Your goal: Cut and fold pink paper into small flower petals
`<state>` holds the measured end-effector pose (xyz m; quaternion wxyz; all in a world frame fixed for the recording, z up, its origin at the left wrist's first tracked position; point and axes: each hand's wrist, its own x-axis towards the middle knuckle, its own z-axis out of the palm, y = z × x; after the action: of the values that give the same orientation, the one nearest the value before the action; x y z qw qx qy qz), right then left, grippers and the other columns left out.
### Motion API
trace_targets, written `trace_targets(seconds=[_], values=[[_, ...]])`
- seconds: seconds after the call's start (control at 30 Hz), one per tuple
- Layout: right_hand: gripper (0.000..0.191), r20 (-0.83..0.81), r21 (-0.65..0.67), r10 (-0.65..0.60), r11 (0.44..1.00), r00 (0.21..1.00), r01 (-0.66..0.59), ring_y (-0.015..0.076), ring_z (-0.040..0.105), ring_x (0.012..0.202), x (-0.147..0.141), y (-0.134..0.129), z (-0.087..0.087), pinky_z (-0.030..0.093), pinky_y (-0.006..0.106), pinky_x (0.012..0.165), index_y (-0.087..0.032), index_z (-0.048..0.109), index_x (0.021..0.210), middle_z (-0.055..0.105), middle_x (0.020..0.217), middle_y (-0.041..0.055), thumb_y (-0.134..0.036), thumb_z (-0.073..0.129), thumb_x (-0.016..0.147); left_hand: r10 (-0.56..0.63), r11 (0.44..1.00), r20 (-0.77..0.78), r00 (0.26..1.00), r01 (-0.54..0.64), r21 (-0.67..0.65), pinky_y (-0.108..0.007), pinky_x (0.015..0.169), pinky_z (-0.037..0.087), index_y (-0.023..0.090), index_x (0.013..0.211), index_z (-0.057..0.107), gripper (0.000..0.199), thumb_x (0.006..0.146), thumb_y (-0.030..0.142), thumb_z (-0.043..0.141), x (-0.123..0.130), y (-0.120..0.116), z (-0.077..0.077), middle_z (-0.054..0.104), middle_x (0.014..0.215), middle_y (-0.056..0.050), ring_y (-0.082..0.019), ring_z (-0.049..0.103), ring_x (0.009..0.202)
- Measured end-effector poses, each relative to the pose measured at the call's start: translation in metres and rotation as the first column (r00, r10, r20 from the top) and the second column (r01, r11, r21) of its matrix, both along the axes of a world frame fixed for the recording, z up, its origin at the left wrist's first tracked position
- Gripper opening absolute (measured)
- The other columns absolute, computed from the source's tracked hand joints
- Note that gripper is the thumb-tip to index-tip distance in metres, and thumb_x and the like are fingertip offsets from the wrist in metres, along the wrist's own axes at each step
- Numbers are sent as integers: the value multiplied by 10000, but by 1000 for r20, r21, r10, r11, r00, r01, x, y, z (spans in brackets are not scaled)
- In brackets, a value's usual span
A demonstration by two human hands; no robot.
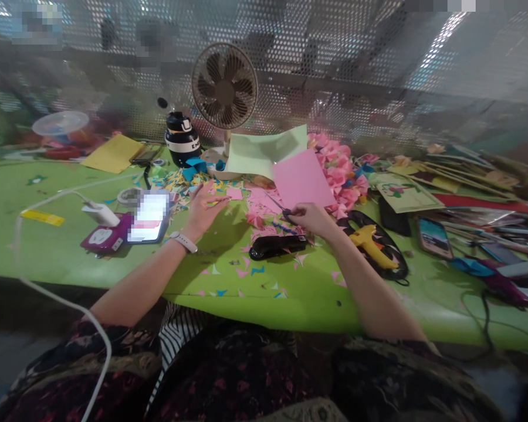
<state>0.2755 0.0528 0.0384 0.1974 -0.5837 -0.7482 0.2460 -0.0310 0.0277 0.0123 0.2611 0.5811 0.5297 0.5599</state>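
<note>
My right hand (310, 220) is closed around the handles of a pair of scissors (276, 202), whose blades point up and left over pink paper scraps (259, 202). My left hand (202, 208) is open above the table, its fingers stretched toward a small pink paper square (234, 193); I cannot tell if they touch it. Just beyond my right hand, a large pink sheet (303, 179) leans over a pale green sheet (264, 152). A black stapler (277, 246) lies between my forearms. Behind the sheets is a heap of pink paper flowers (337, 167).
A fan (224, 88) and a black bottle (182, 140) stand at the back. A lit phone (149, 217) rests against a purple power strip (108, 234), with a white cable (22, 252) crossing at left. At right are a yellow glue gun (376, 246) and another phone (434, 236).
</note>
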Motion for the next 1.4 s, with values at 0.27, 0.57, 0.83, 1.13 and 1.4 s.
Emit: trace_targets(seconds=[0.27,0.57,0.83,1.13,1.4], values=[[292,125,44,-7,999,992,1,158,557,653,0,3,-2,348,256,590,-151,718,761,668,700,41,-426,625,784,-128,965,288,949,187,-185,-258,644,493,173,801,764,211,753,378,764,10,-9,3,699,726,-49,-137,622,672],[311,255,10,-70,997,964,70,171,581,598,-5,5,-2,348,259,554,-141,755,812,668,605,55,-427,635,818,-206,921,433,878,324,-218,-210,487,379,171,725,743,291,649,435,838,21,-19,4,671,640,-27,-92,559,544],[287,430,117,-162,985,888,123,229,655,824,-5,4,-5,354,279,601,-184,756,912,751,934,107,-431,643,821,-203,916,445,872,329,-228,-213,435,318,159,619,682,370,575,472,874,28,-23,6,554,497,22,-59,437,429],[240,273,88,-125,991,954,105,207,645,811,-12,-7,8,399,276,657,-191,737,939,740,904,75,-380,629,839,-235,921,393,889,332,-201,-223,473,392,167,651,711,272,654,403,846,29,-28,11,599,522,6,-78,499,456],[102,378,-35,107,994,920,-101,199,634,805,-20,-12,7,366,268,629,-216,705,818,731,873,31,-258,655,740,-242,903,491,837,379,-202,-249,592,506,171,757,741,218,705,369,814,31,-28,8,722,683,-37,-121,646,592]])
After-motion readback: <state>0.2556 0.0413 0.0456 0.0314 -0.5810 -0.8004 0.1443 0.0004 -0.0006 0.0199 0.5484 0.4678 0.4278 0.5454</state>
